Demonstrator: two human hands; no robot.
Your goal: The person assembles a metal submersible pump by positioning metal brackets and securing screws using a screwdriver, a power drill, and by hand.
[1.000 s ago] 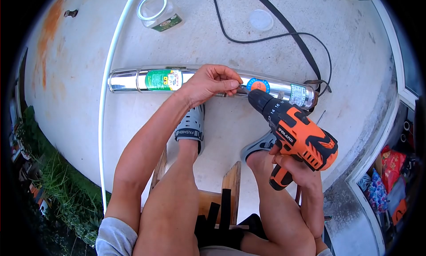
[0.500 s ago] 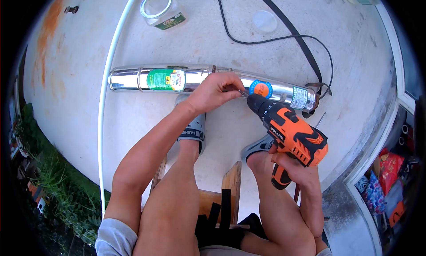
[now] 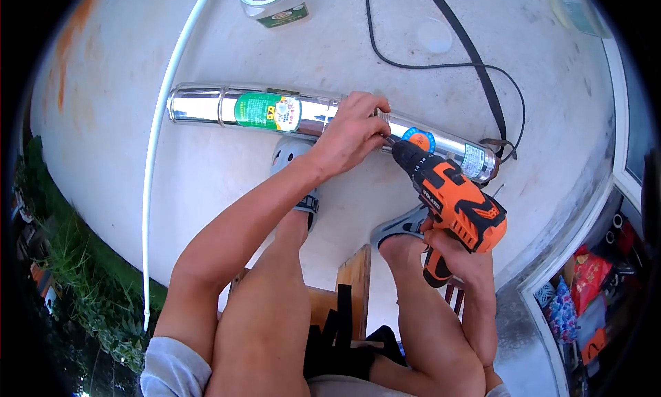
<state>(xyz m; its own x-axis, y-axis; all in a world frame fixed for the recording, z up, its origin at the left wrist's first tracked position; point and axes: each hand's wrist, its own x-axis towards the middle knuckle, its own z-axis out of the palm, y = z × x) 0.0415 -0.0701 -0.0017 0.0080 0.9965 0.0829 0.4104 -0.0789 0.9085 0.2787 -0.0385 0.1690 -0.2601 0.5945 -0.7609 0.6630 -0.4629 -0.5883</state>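
Observation:
A shiny metal cylinder (image 3: 317, 115) with green, blue-orange and white labels lies across the floor. Over its middle is my left hand (image 3: 352, 134), its fingers closed around something I cannot make out, close to the tip of the drill. My right hand (image 3: 454, 254) is wrapped round the handle of an orange and black cordless drill (image 3: 463, 204). The drill's chuck points up and left toward my left fingertips, at the near side of the cylinder. The bit's very tip is hard to see between the fingers.
A white pipe (image 3: 157, 135) runs along the left. Beyond the cylinder are a clear jar (image 3: 279, 8), a round translucent lid (image 3: 434, 36) and a black cable (image 3: 441, 67). Plants (image 3: 89, 273) stand at left, bags (image 3: 589, 276) at right. My feet are just below the cylinder.
The view has shifted and tilted slightly. My left hand has turned over the cylinder, its fingers now more curled down on it. The drill has moved slightly left and stays near those fingers.

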